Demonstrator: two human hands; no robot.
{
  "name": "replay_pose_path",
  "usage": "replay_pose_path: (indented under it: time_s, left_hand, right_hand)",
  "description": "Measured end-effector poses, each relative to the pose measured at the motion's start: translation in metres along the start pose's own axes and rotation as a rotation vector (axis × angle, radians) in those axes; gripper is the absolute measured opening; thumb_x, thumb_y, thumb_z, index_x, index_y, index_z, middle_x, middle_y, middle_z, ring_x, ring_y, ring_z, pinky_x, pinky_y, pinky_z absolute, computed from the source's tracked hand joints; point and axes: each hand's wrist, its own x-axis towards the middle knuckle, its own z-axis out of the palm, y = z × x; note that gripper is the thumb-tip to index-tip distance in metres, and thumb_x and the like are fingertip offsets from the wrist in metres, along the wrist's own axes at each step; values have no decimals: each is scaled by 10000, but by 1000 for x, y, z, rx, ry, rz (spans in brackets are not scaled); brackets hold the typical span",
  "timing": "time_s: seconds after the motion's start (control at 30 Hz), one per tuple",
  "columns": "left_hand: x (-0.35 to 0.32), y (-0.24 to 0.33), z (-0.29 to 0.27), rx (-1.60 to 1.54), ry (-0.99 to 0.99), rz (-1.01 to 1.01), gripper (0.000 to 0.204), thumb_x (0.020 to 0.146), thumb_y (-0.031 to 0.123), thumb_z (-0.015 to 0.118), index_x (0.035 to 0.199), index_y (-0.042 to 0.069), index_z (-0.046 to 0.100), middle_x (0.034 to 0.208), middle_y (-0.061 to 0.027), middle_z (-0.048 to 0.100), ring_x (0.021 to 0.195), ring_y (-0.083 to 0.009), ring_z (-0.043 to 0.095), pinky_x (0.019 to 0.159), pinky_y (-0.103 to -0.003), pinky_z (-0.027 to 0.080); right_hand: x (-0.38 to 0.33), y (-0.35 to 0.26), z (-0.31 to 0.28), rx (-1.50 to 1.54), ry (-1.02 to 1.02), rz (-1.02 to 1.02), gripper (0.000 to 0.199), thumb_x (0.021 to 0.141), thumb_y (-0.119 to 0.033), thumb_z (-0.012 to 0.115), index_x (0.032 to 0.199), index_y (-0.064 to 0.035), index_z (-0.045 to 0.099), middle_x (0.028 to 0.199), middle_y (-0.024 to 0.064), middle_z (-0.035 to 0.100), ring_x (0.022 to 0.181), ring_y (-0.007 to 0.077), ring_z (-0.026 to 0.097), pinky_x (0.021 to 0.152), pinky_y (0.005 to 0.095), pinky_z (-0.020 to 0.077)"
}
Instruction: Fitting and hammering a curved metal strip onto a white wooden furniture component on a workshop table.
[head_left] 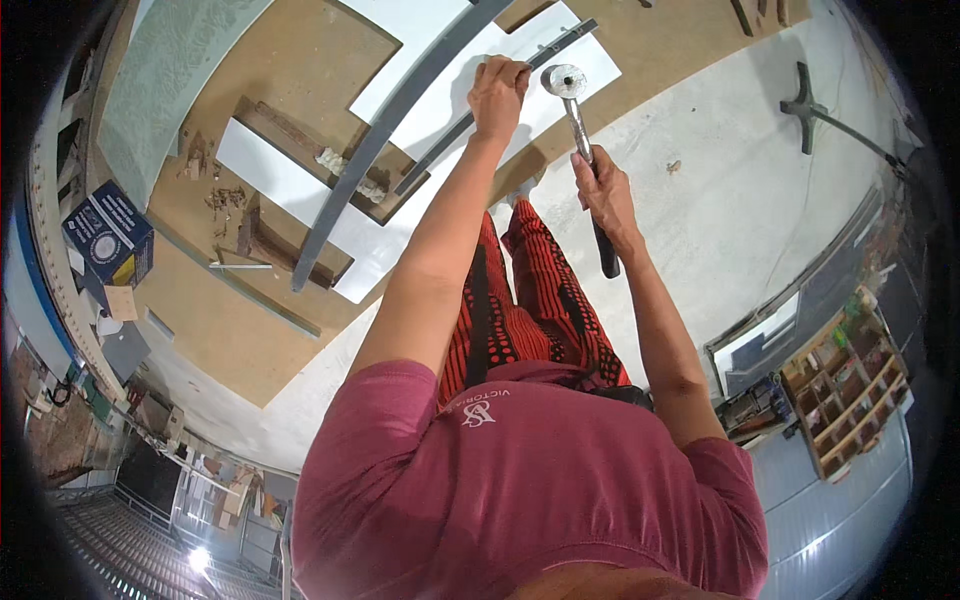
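Note:
My right hand (606,200) is wrapped round the dark grip of a hammer (577,125), whose round metal head is raised close to my left hand. My left hand (498,97) is pinched over a narrow dark strip (440,158), and what its fingertips hold is too small to make out. Small pieces stand up from the strip's far end. Beneath it lies a white panel (425,122) with rectangular cut-outs. A wider dark grey bar (375,150) crosses the panel left of my left hand.
The panel rests on a brown board (240,350). Wood scraps and crumbs show in and beside the cut-outs. A dark blue box (108,235) stands at the left. On the right are a dark stand base (803,108) and a wooden compartment rack (850,390).

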Motion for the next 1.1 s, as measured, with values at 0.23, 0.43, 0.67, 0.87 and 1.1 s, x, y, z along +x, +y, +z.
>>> replay_pose_path:
  time_s: [0.23, 0.43, 0.67, 0.87, 1.1]
  left_hand:
    - [6, 0, 1, 48, -71, -46, 77, 713, 127, 674, 775, 157, 640, 891, -3, 572, 852, -236, 567, 665, -386, 506]
    - [5, -6, 2, -10, -49, -4, 80, 716, 154, 674, 757, 120, 616, 883, -16, 569, 833, -236, 560, 660, -381, 506]
    - [3, -4, -4, 19, -78, -50, 101, 715, 142, 685, 790, 101, 631, 898, -28, 564, 845, -235, 561, 711, -362, 484]
    - [4, 3, -6, 24, -88, -89, 94, 732, 165, 673, 808, 128, 632, 905, -1, 542, 869, -210, 545, 684, -373, 488]
    - [4, 1, -4, 41, -72, -56, 79, 748, 191, 659, 813, 155, 633, 906, 16, 533, 860, -198, 539, 647, -367, 498]
  right_hand:
    - [32, -2, 25, 21, 76, -10, 308, 904, -345, 502, 919, -37, 520, 531, 74, 495, 437, 142, 489, 430, 305, 401]
    - [30, -9, 24, 147, 80, -13, 306, 909, -340, 499, 867, -38, 488, 522, 47, 467, 431, 119, 468, 410, 284, 383]
    - [29, -18, 27, 105, 60, 14, 323, 912, -356, 494, 811, -53, 445, 539, 16, 430, 441, 95, 434, 408, 256, 365]
    - [29, -13, 21, 146, 77, -11, 352, 914, -390, 484, 820, -52, 453, 545, 21, 441, 445, 98, 436, 416, 264, 377]
    - [34, -14, 17, 128, 4, -23, 336, 914, -374, 487, 815, -55, 451, 540, 14, 430, 447, 89, 434, 416, 257, 378]
